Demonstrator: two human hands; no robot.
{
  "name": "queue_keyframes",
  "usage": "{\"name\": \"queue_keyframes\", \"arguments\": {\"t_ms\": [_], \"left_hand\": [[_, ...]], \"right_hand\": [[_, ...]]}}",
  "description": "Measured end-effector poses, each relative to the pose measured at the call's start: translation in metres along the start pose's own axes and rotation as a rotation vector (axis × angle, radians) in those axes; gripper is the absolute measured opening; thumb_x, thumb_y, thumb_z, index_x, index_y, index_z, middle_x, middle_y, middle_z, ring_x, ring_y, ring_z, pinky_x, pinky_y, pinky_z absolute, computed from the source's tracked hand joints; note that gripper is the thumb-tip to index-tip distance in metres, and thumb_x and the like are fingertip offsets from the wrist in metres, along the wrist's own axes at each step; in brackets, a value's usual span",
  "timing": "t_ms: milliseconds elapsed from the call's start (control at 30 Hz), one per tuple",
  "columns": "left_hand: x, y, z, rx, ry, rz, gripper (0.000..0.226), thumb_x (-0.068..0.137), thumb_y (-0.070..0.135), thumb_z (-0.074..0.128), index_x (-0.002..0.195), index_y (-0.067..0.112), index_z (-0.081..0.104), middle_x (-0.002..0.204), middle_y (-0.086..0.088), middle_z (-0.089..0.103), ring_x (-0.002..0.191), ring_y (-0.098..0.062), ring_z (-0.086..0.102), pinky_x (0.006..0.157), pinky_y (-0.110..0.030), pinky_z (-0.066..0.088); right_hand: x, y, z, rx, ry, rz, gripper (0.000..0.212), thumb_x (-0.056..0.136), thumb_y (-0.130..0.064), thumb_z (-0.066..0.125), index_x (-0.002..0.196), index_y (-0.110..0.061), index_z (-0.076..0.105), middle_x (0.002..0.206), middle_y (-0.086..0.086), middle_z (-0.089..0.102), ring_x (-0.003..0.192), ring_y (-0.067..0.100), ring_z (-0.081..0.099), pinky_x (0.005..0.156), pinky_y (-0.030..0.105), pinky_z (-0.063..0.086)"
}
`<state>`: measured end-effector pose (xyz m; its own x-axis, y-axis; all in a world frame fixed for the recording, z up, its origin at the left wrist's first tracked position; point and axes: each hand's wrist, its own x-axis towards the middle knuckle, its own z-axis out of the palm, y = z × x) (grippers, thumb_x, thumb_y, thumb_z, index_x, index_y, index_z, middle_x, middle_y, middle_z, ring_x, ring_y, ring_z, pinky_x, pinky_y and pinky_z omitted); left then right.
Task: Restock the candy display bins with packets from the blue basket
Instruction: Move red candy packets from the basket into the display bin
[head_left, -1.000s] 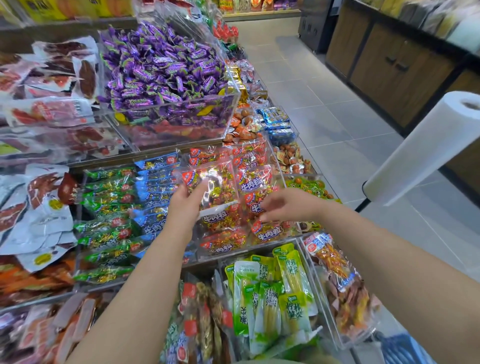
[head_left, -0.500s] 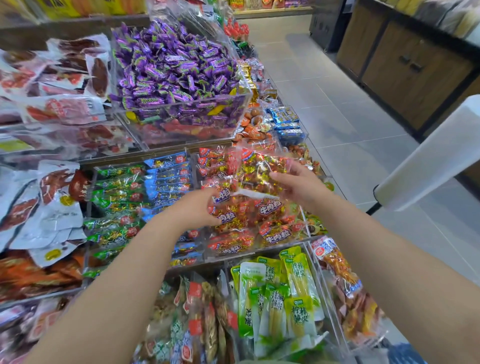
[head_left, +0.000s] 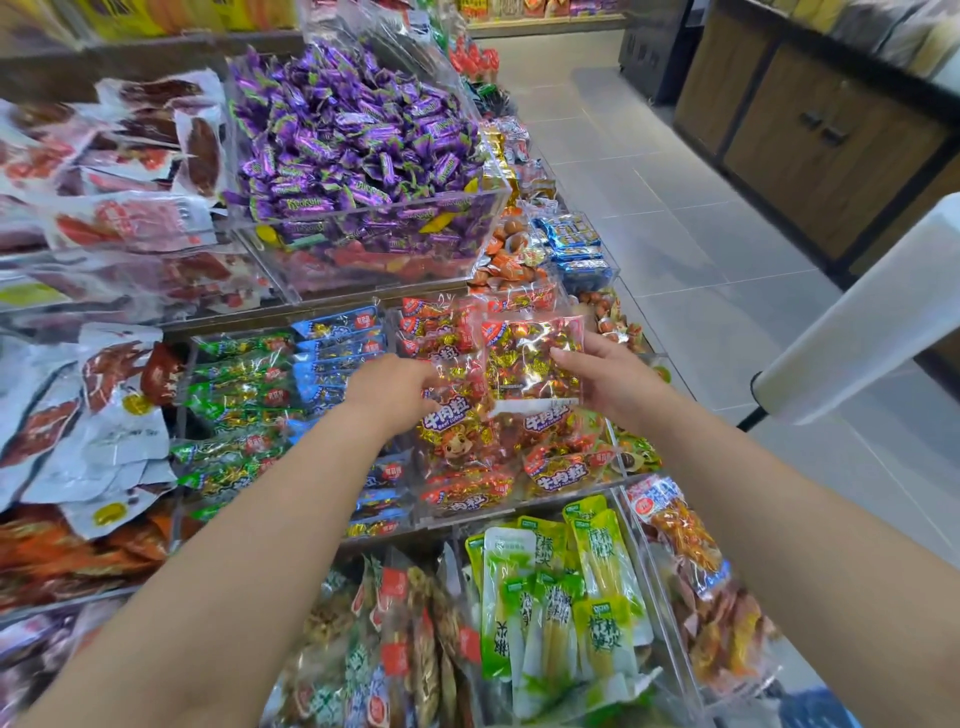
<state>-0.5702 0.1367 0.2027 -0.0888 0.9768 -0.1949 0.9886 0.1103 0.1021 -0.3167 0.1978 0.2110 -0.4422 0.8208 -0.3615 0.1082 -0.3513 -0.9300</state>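
My right hand (head_left: 615, 379) pinches a clear packet of red and gold candy (head_left: 530, 358) by its right edge and holds it above the clear bin of red candy packets (head_left: 498, 457). My left hand (head_left: 392, 392) grips the left side of a red packet (head_left: 457, 415) standing in that bin. The held packet hangs upright, back side toward me. A corner of the blue basket (head_left: 815, 706) shows at the bottom right.
A clear bin of purple candies (head_left: 363, 150) stands behind. Green and blue packets (head_left: 249, 395) fill the bin to the left, green pouches (head_left: 561, 597) the one in front. A white paper roll (head_left: 857, 317) juts in at right over the tiled aisle (head_left: 691, 208).
My right hand has lifted the clear packet up and to the right, over the bin. My left hand has shifted right onto a red packet in the bin.
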Motion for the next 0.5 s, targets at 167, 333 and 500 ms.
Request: {"name": "queue_keyframes", "arguments": {"t_ms": [167, 333, 500], "left_hand": [[-0.005, 0.0, 0.0, -0.128, 0.086, -0.017, 0.049, 0.081, 0.041, 0.071, 0.124, 0.022, 0.056, 0.114, -0.006, 0.061, 0.114, -0.026, 0.048, 0.084, -0.039, 0.047], [-0.017, 0.009, -0.019, -0.61, 0.372, -0.092, 0.017, 0.084, 0.034, 0.068, 0.092, 0.02, 0.063, 0.087, 0.003, 0.058, 0.089, -0.019, 0.057, 0.069, -0.028, 0.045], [-0.023, 0.047, -0.038, -1.498, -0.117, -0.197, 0.052, 0.096, 0.051, 0.039, 0.13, 0.013, 0.053, 0.126, 0.0, 0.055, 0.113, -0.018, 0.055, 0.085, -0.031, 0.052]], "right_hand": [[-0.001, 0.0, 0.008, -0.028, 0.036, 0.044, 0.062, 0.088, -0.031, 0.064, 0.141, -0.028, 0.033, 0.141, -0.004, 0.036, 0.116, 0.018, 0.051, 0.068, 0.037, 0.058], [-0.006, -0.009, 0.021, -0.41, 0.249, -0.118, 0.059, 0.088, -0.042, 0.061, 0.14, -0.03, 0.037, 0.124, 0.003, 0.054, 0.102, 0.018, 0.057, 0.071, 0.037, 0.058], [-0.016, -0.021, 0.049, -0.465, 0.123, -0.288, 0.038, 0.088, -0.042, 0.06, 0.123, -0.029, 0.052, 0.091, -0.002, 0.063, 0.071, 0.007, 0.061, 0.055, 0.02, 0.051]]}}
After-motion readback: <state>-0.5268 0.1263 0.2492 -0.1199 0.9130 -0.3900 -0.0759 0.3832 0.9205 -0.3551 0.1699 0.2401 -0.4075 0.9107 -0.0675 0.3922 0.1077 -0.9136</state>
